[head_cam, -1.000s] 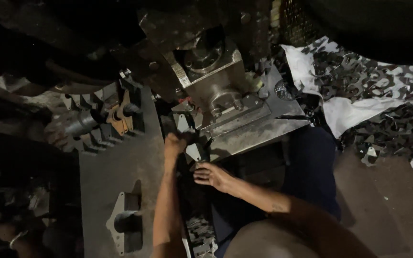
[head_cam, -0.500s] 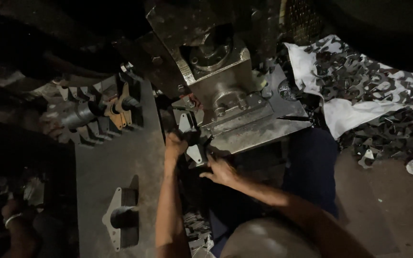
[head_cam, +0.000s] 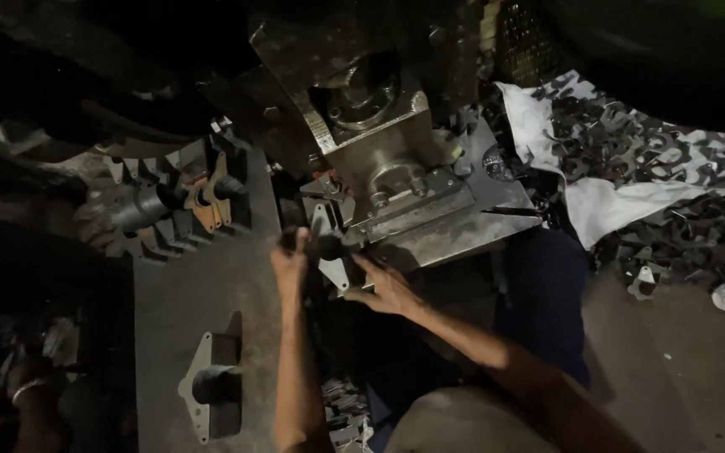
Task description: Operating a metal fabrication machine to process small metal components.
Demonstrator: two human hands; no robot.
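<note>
Dim workshop, steel bench (head_cam: 195, 294). Left hand (head_cam: 289, 262) clenched on dark handle (head_cam: 322, 246) beside press die (head_cam: 396, 189). Right hand (head_cam: 388, 289) fingers spread, touching flat metal blank (head_cam: 335, 273) at die front.

Dull grey metal press block (head_cam: 396, 159), white cloth sack (head_cam: 597, 201)

Dark steel bench (head_cam: 186, 302), flanged bracket (head_cam: 207, 394) and stacked brackets (head_cam: 178, 210) on it
</note>
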